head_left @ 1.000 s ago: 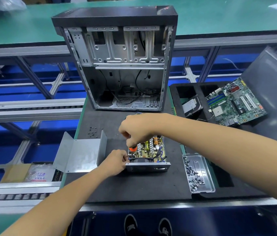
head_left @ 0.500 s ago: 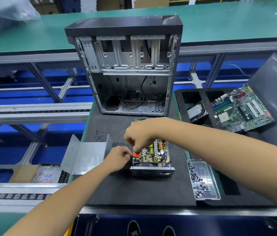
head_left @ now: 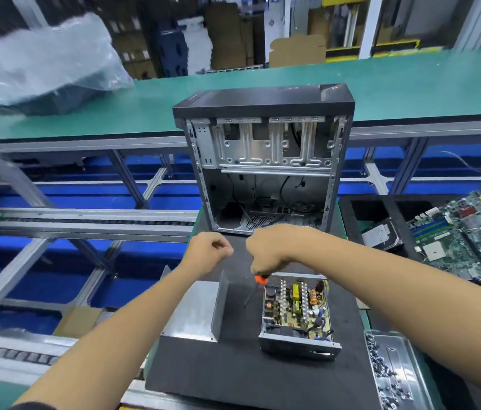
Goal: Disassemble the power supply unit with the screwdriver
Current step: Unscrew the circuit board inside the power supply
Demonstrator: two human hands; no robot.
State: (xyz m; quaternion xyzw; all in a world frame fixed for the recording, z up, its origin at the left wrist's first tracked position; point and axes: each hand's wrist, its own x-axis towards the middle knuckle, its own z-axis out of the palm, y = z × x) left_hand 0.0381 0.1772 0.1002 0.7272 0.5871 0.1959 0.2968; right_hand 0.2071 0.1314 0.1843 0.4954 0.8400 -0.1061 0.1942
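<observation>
Two hands over black mat (head_left: 233, 377). Far left: plastic-wrapped bundle (head_left: 41, 63) on green bench. Bent metal cover (head_left: 195, 312) lying off, left of power supply. Left hand (head_left: 208, 251) raised above cover, fingers curled, nothing visibly held. Right hand (head_left: 274, 250) wrapped around screwdriver (head_left: 255, 290), orange collar showing, tip down just left of open power supply (head_left: 295, 315), circuit board exposed. Empty computer case (head_left: 266, 161) upright behind. Screw tray (head_left: 393, 371) right; motherboard (head_left: 467, 235) far right.
</observation>
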